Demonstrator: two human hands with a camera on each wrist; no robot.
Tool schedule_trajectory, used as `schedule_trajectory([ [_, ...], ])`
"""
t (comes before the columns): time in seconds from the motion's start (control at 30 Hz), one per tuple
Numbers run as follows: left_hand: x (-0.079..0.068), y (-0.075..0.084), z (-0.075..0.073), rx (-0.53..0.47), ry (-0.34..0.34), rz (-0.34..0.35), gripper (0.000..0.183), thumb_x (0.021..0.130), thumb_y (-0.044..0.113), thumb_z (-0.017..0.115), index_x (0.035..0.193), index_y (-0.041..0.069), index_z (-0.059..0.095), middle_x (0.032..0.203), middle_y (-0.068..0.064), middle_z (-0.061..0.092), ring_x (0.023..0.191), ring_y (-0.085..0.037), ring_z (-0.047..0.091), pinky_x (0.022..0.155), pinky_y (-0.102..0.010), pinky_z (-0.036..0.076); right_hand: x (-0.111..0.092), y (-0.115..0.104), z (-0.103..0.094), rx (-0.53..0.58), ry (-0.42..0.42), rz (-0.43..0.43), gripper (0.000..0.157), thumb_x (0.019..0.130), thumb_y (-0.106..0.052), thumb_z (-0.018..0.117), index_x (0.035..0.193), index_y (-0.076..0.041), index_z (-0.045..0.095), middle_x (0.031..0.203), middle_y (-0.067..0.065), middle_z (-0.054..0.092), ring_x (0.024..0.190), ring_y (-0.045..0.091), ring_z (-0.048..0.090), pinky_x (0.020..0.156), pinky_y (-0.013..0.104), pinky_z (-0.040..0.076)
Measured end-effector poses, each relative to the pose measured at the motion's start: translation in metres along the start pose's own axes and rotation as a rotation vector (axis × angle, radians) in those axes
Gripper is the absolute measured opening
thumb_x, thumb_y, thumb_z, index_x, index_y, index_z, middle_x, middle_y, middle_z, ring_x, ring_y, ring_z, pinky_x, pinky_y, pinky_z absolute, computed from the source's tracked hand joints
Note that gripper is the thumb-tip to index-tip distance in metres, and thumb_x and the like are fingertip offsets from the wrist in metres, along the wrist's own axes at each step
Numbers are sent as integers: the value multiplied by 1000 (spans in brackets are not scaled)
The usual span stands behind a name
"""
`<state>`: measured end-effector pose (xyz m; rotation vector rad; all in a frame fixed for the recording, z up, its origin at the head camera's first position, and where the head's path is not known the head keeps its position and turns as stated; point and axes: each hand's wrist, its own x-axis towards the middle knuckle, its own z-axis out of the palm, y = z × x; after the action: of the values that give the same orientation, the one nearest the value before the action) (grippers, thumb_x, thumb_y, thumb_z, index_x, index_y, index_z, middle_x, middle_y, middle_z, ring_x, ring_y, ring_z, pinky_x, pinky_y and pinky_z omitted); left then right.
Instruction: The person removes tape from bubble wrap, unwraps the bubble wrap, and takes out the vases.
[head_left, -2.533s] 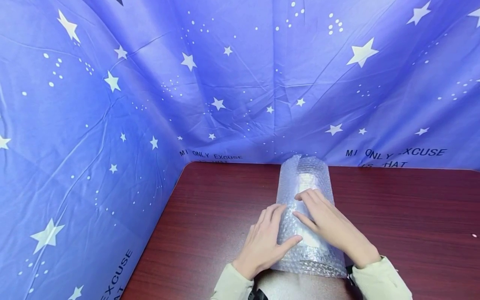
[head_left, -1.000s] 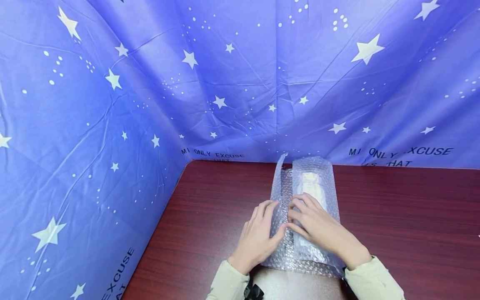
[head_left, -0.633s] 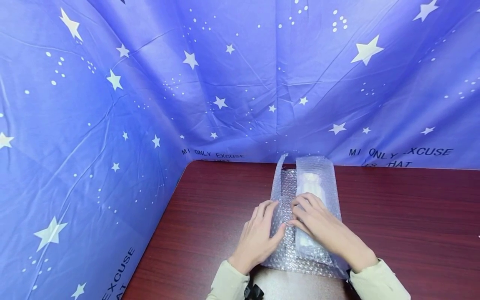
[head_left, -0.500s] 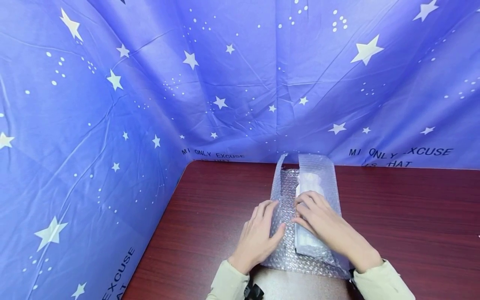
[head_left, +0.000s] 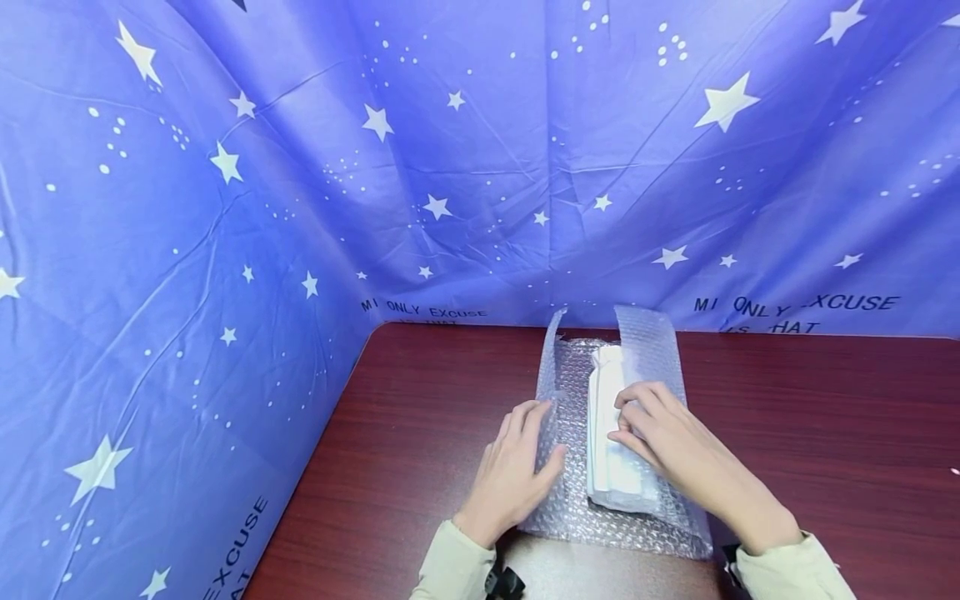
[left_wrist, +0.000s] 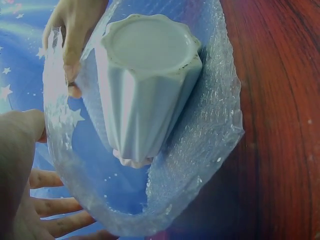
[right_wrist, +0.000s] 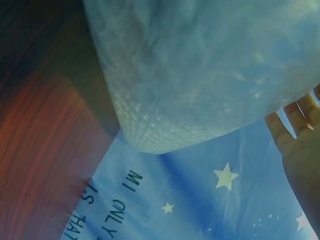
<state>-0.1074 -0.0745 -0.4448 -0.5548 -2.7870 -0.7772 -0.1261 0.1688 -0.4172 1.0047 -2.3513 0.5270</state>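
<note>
A white fluted vase (head_left: 604, 408) lies on its side on a sheet of bubble wrap (head_left: 573, 467). Its scalloped base (left_wrist: 150, 45) faces the near side in the left wrist view, and its narrower ruffled end points away. My right hand (head_left: 675, 446) pinches the edge of the right flap (head_left: 651, 350), which stands raised and curves partly over the vase. On the other side, my left hand (head_left: 510, 475) has its fingers spread loosely against the outside of the left flap (head_left: 550, 367), which also stands up. Bubble wrap hides the vase's right side in the head view.
A reddish-brown wooden table (head_left: 420, 400) carries the wrap. Blue cloth (head_left: 465, 167) printed with stars and lettering hangs behind and along the left edge. The far end of the wrap reaches close to the back cloth.
The right flap, earlier lying over the vase, has been drawn to the right by my right hand, uncovering the vase's left part. My left hand moved slightly left with its flap, then stayed nearly still.
</note>
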Motion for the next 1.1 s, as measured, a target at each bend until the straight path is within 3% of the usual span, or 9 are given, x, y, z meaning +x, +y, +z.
schedule_trajectory([
  [0.33,-1,-3,2,12,32,29,54,99,39,51,148,17,42,143,-3,49,120,-22,57,79,-40,58,-12,9,-5,13,27,7,35,103,-38,48,83,-12,60,101,3,58,101,24,49,91,34,38],
  [0.67,-3,-7,0,23,38,15,53,99,38,52,146,15,44,141,-5,50,121,-23,56,81,-42,57,-24,16,-12,24,6,50,20,90,-20,67,75,-20,53,103,4,59,104,26,49,94,36,36],
  [1.1,-5,-14,1,21,31,-1,53,100,39,51,146,14,44,140,-6,50,121,-24,57,82,-45,57,-37,24,-18,-3,8,94,21,88,-21,70,75,-21,54,102,4,60,102,26,50,92,35,37],
])
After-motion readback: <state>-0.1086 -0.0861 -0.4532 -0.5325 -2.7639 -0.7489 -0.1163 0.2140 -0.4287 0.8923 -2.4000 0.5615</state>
